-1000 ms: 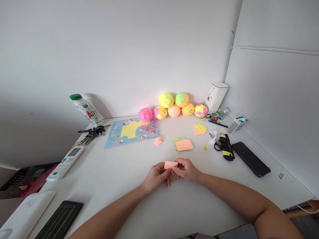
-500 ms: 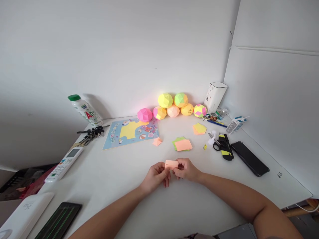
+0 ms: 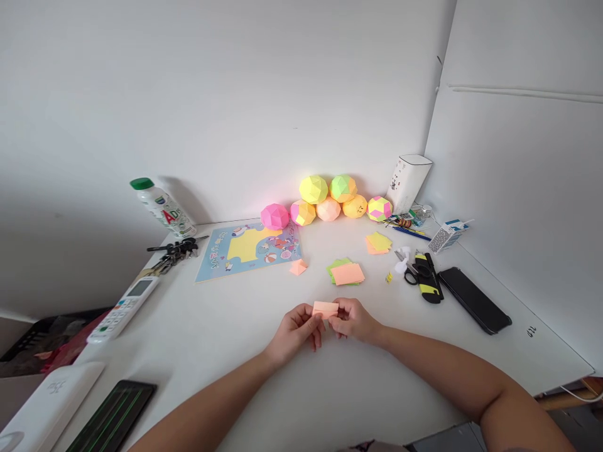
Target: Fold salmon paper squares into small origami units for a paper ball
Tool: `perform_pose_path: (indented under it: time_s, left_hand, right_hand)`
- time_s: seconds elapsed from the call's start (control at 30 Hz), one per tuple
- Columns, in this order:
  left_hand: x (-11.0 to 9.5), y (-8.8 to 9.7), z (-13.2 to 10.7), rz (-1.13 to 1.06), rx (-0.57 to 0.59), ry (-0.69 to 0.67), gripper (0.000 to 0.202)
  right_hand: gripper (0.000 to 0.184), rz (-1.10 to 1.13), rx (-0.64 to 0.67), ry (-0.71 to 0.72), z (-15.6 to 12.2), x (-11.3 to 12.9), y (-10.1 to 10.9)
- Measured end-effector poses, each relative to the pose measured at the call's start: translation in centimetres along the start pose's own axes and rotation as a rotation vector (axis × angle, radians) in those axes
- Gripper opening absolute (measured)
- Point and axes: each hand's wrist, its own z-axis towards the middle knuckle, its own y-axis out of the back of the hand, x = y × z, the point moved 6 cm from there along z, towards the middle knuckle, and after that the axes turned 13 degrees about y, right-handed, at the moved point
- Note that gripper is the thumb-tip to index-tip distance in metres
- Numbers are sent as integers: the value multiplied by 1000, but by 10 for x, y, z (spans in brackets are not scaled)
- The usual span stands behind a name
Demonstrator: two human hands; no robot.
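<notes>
Between my two hands is a small folded piece of peach paper point(image 3: 325, 307), held just above the white table. My left hand point(image 3: 298, 328) pinches its left end between thumb and fingers. On the other side, my right hand point(image 3: 352, 319) grips the right end the same way. A crease runs across the paper's width. Just beyond my hands lies a stack of peach and green paper sheets point(image 3: 347, 274). A small folded peach paper piece point(image 3: 298, 267) rests to the left of that stack.
Several faceted paper balls point(image 3: 328, 209) line the wall. Yellow and orange sheets point(image 3: 378, 242), scissors point(image 3: 411, 275) and a black phone case point(image 3: 475, 300) are on the right. A puzzle board point(image 3: 249, 251), bottle point(image 3: 162, 207), keys point(image 3: 175, 251) and remote point(image 3: 123, 309) are on the left.
The peach paper has tilted slightly, so its fold line shows more evenly across it. Both hands keep their hold in almost the same place. The whole view has shifted a little.
</notes>
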Motion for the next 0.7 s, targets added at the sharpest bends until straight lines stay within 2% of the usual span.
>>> perform_pose_path:
  time_s: [0.17, 0.37, 0.53, 0.7]
  left_hand:
    - [0, 3, 1, -43, -49, -5, 28]
    - [0, 5, 2, -52, -42, -11, 27]
    - [4, 2, 4, -16, -19, 2, 28]
    - [-1, 2, 3, 1, -78, 5, 30]
  right_hand:
    - [5, 42, -25, 18, 2, 0, 3]
    - [15, 172, -46, 108, 4, 10, 3]
    - [28, 48, -15, 84, 5, 7, 1]
    - [30, -12, -11, 66, 4, 5, 2]
